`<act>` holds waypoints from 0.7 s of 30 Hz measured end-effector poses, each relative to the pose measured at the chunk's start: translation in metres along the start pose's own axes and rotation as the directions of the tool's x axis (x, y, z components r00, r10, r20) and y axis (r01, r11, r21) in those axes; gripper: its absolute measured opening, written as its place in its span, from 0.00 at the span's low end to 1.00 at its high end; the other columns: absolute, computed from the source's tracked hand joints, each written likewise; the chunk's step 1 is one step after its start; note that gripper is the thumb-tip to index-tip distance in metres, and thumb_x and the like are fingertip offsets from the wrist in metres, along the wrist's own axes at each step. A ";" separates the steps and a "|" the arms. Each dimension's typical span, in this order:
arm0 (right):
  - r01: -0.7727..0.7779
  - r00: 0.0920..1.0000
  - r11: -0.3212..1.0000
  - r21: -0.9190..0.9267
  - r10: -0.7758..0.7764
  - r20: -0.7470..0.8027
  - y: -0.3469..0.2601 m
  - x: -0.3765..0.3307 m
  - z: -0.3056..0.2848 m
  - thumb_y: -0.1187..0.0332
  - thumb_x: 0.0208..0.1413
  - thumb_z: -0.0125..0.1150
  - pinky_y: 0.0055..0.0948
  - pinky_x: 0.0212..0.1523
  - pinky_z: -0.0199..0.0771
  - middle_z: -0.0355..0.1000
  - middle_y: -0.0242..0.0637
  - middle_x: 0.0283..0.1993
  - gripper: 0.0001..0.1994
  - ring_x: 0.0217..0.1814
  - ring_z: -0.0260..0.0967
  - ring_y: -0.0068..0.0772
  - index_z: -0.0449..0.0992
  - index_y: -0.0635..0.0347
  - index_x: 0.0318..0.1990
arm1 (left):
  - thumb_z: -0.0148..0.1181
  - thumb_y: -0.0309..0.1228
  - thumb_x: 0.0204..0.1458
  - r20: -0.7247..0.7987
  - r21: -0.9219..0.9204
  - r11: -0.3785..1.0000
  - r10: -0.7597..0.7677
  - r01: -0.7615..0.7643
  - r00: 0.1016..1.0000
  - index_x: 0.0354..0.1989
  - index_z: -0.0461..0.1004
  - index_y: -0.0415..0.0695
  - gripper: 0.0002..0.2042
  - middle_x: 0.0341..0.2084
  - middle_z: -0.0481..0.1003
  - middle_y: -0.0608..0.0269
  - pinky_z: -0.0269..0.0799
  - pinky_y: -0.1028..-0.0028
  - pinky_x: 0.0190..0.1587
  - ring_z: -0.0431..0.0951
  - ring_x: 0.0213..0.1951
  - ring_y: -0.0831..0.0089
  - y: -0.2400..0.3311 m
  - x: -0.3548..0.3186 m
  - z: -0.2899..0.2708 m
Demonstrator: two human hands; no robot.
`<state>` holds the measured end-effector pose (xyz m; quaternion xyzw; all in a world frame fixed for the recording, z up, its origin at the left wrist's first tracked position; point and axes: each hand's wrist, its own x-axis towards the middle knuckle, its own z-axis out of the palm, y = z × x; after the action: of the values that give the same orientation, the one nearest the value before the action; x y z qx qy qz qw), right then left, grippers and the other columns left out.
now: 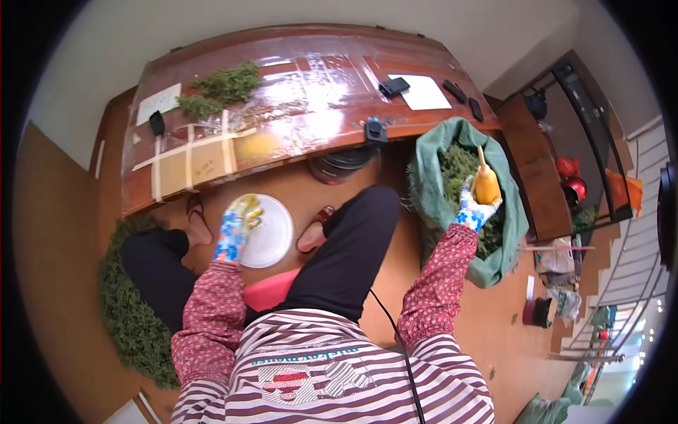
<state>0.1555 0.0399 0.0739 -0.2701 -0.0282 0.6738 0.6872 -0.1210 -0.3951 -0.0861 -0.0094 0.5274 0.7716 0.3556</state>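
Note:
My right hand (478,205), in a white and blue floral glove, grips a yellow squeeze bottle (487,185) with its narrow nozzle pointing up. That hand is over a green sack (519,222) filled with green sprigs (458,169). On the left, my left hand (244,214) wears a matching glove with yellow fingers. Its fingers are curled, and what they hold, if anything, is hidden. Below and beside it, a white round lid-like disc (270,237) sits between my feet.
A plastic-covered wooden table (311,106) stands ahead, bearing a clump of sprigs (229,86), white papers and small black objects. Under its edge is a dark bucket (337,167). More greenery (131,304) is piled left of my leg. A shelf unit (540,166) and stair railing (635,283) stand right.

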 end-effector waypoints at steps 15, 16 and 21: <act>-0.542 0.373 0.596 -0.592 0.803 0.466 0.218 -0.188 0.021 0.66 0.54 0.55 0.46 0.55 0.66 0.66 0.46 0.52 0.19 0.54 0.65 0.43 0.64 0.65 0.51 | 0.57 0.28 0.52 0.202 -0.465 0.831 0.436 -0.306 0.877 0.57 0.58 0.39 0.24 0.48 0.67 0.63 0.64 0.78 0.52 0.67 0.49 0.76 0.082 0.038 0.187; -0.543 0.266 0.505 -0.671 0.861 0.433 0.224 -0.191 0.017 0.66 0.54 0.55 0.45 0.55 0.66 0.66 0.45 0.52 0.20 0.54 0.64 0.42 0.64 0.64 0.52 | 0.57 0.28 0.52 0.189 -0.458 0.831 0.439 -0.317 0.878 0.57 0.58 0.39 0.24 0.48 0.67 0.63 0.64 0.78 0.52 0.67 0.49 0.76 0.083 0.044 0.177; -0.576 0.312 0.494 -0.651 0.869 0.383 0.268 -0.180 0.013 0.66 0.53 0.57 0.41 0.54 0.68 0.65 0.47 0.52 0.22 0.54 0.65 0.41 0.62 0.67 0.52 | 0.57 0.27 0.51 0.323 0.100 0.866 0.438 -0.491 0.839 0.59 0.56 0.39 0.27 0.50 0.66 0.60 0.64 0.76 0.51 0.66 0.51 0.74 0.094 0.077 0.119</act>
<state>-0.1103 -0.1400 0.0337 -0.1193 -0.2829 0.9375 0.1639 -0.1881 -0.2738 0.0122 0.2639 0.5231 0.7772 0.2297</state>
